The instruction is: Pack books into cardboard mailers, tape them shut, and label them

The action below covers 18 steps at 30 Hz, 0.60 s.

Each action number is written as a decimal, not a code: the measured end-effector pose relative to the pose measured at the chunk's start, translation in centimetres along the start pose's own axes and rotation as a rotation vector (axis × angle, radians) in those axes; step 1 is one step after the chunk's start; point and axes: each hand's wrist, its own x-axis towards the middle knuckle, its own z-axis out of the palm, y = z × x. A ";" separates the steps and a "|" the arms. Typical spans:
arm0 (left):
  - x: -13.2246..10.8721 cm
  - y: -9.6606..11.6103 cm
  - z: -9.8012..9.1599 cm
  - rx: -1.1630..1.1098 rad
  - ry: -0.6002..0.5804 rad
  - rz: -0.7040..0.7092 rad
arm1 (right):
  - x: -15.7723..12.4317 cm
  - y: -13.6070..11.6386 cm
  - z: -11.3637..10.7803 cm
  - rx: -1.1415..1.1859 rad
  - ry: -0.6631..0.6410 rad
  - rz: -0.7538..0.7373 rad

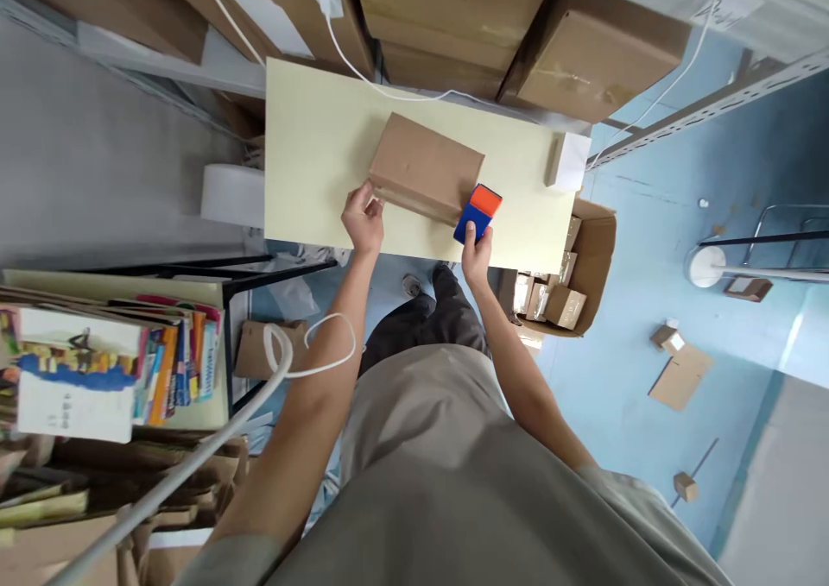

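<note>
A closed brown cardboard box [427, 165] lies at an angle on the pale yellow tabletop [311, 154]. At its near left corner is my left hand [363, 217], with fingers curled and closed against the box edge. My right hand [477, 254] grips a small boxy blue-and-orange item [477, 215], thumb on its blue side. The item is at the box's near right corner and overlaps it in view; whether they touch I cannot tell. Its exact kind does not show.
A small white box [570, 161] stands at the table's right end, above an open carton [599, 267] of small packages. Large cartons [446, 16] and a white cable [414, 98] line the back. Books [174, 362] are stacked left; a grey rod [187, 465] crosses the lower left.
</note>
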 end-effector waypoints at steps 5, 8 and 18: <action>-2.5 1.6 -1.3 0.060 -0.065 0.111 | -1.1 0.5 -0.9 -0.139 -0.102 0.010; -7.7 4.4 -2.6 0.067 -0.191 0.193 | -3.3 2.6 -2.8 -0.300 -0.262 -0.087; -11.9 8.8 -4.9 0.065 -0.483 0.289 | -5.4 6.7 -7.3 -0.504 -0.510 -0.450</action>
